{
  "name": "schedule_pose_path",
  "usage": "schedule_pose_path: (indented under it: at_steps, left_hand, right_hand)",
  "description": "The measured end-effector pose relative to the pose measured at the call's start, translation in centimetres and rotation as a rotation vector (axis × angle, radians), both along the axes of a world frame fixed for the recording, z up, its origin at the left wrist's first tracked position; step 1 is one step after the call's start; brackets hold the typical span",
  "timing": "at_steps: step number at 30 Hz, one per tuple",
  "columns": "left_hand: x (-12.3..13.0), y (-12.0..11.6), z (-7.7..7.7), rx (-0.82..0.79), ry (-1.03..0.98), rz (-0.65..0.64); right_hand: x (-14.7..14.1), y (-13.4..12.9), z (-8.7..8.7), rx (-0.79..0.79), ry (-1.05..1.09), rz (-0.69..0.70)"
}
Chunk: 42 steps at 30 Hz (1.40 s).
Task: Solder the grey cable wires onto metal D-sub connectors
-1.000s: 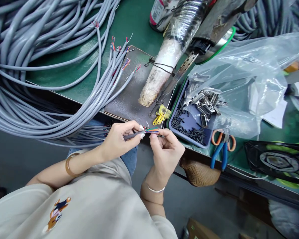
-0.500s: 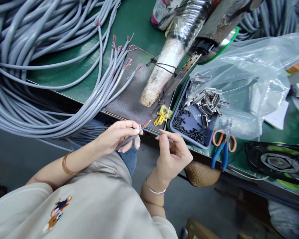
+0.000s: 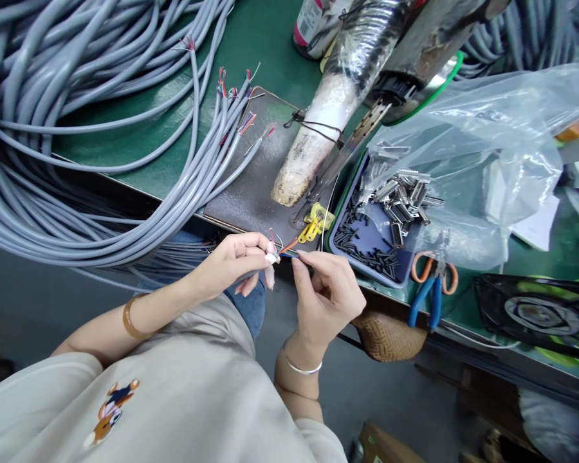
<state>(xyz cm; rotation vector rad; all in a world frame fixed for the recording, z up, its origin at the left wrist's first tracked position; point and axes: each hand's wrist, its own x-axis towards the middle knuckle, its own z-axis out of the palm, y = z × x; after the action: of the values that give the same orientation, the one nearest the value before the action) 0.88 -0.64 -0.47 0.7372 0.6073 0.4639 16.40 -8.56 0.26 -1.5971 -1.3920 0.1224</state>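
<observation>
My left hand [image 3: 241,262] is closed around the end of a grey cable, with white wrapping on its fingertips. Thin coloured wires [image 3: 288,247], red, orange and blue among them, fan out of the cable end toward the right. My right hand [image 3: 325,283] is closed in a pinch at the tips of the blue wires, thumb and forefinger nearly together. Just beyond the wires, a yellow clip-like tool [image 3: 312,230] lies at the bench edge. Other grey cables [image 3: 188,186] with stripped ends rest on the dark plate [image 3: 241,202] to the left.
A soldering iron [image 3: 361,132] slants down beside a white wrapped rod [image 3: 309,151]. The blue tray [image 3: 335,247] holds metal connectors and small black pieces. Pliers [image 3: 431,289] hang over the bench edge, with a plastic bag [image 3: 502,141] behind. A black fan-like object [image 3: 540,315] is at right.
My right hand has moved left and closed on the wire ends. The orange wires now point up and right, apart from the blue ones. My left hand has barely shifted.
</observation>
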Motion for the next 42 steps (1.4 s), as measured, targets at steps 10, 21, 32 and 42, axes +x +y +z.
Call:
schedule_pose_path:
  at_steps: [10, 21, 32, 42]
  left_hand:
    - [0.6, -1.1, -0.4, 0.505, 0.259, 0.258]
    - [0.5, -1.5, -1.0, 0.854, 0.412, 0.301]
    - [0.5, -1.7, -1.1, 0.754, 0.396, 0.274]
    - [0.3, -1.7, -0.9, 0.831, 0.424, 0.273]
  right_hand:
    - [-0.5, -0.3, 0.0, -0.22, 0.193, 0.018]
    - [-0.9, -0.1, -0.5, -0.167, 0.198, -0.059]
    - [-0.4, 0.0, -0.6, -0.196, 0.234, -0.06]
    - [-0.1, -0.4, -0.2, -0.095, 0.076, -0.058]
